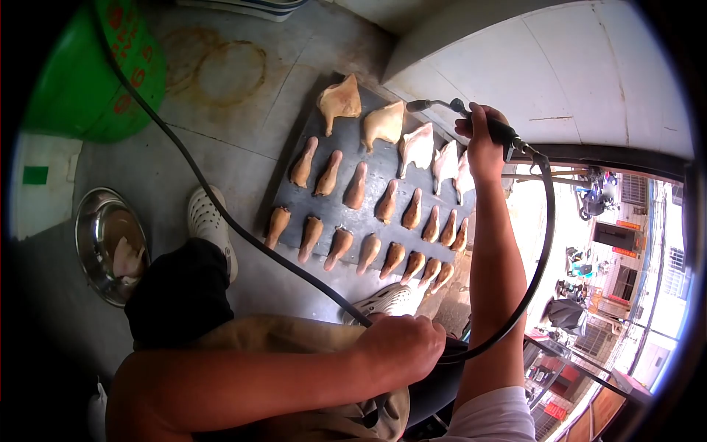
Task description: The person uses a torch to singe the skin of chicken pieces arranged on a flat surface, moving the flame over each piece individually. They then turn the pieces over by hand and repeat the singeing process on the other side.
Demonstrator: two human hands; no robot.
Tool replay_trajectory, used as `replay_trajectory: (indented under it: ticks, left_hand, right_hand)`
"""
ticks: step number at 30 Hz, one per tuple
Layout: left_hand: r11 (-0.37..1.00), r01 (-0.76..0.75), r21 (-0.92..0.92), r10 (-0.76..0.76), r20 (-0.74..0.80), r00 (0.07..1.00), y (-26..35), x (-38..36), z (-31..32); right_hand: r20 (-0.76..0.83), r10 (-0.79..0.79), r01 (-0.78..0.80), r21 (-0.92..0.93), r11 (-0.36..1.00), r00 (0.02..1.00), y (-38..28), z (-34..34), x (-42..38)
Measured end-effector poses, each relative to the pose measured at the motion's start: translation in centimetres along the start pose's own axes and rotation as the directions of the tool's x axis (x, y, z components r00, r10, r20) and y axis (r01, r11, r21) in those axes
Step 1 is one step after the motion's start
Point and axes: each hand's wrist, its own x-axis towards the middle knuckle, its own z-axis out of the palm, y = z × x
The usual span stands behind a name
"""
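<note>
My right hand (482, 136) grips the black handle of a gas torch (502, 132), its nozzle pointing left over the top row of poultry; no flame shows. A black hose (549, 214) curves from the torch down to my left hand (405, 345), which is wrapped round it near my lap. Below the torch lies a dark flat sheet (335, 215) on the floor. Several pale leg quarters (417, 149) line its far edge. Two rows of drumsticks (356, 186) lie nearer to me, many of them browned.
A steel bowl (82, 254) holding a pale piece stands on the floor at left. Behind it is a green tub (81, 96). The hose crosses the floor from upper left. My shoes (208, 221) flank the sheet's near side. A white wall (545, 74) and a street doorway are at right.
</note>
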Motion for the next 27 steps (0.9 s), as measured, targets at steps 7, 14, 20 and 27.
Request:
replay_trajectory:
  ticks: [7, 14, 20, 27]
  left_hand:
    - [0.991, -0.009, 0.131, 0.011, -0.019, 1.000, 0.3, -0.6, -0.2]
    - [0.985, -0.110, 0.131, 0.110, 0.010, 0.994, -0.1, -0.8, 0.0]
    - [0.995, -0.053, 0.079, 0.054, -0.005, 0.999, 0.2, -0.6, -0.2]
    - [0.997, -0.058, 0.041, 0.058, 0.000, 0.998, -0.1, -0.4, -0.6]
  right_hand:
    - [-0.040, 0.004, -0.003, 0.027, 1.000, 0.999, 0.6, -1.8, -1.9]
    - [-0.063, -0.007, 0.009, 0.025, 1.000, 0.998, 1.3, -3.0, -3.8]
    - [-0.095, -0.008, 0.011, 0.034, 0.999, 0.995, 1.1, -2.0, -2.6]
    - [-0.097, -0.025, 0.026, 0.011, 1.000, 0.995, 0.9, -0.9, -0.7]
